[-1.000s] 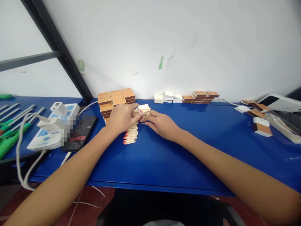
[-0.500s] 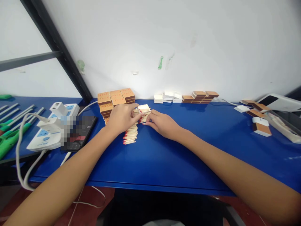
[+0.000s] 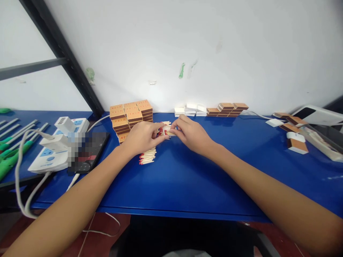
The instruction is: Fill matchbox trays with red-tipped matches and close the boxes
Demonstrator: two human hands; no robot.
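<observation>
My left hand (image 3: 142, 138) is closed, its thumb and fingers gripping a small white matchbox tray (image 3: 165, 128) by the edges. Several red-tipped matches show in the tray. My right hand (image 3: 191, 135) pinches matches (image 3: 169, 132) at the tray's right side, their red heads pointing left. How many it holds is hidden by the fingers. Loose matches (image 3: 147, 157) lie in a heap on the blue table just below my left hand, heads to the left. More matches show behind the tray.
Stacked matchboxes (image 3: 131, 110) stand behind my left hand. White trays (image 3: 190, 109) and brown matchbox sleeves (image 3: 227, 109) line the wall. A phone (image 3: 93, 153) and a power strip (image 3: 48, 157) lie left; loose boxes (image 3: 298, 145) lie right.
The tray has tilted and come down between my hands, its inside now showing. My right hand has lifted slightly and now holds matches at the tray.
</observation>
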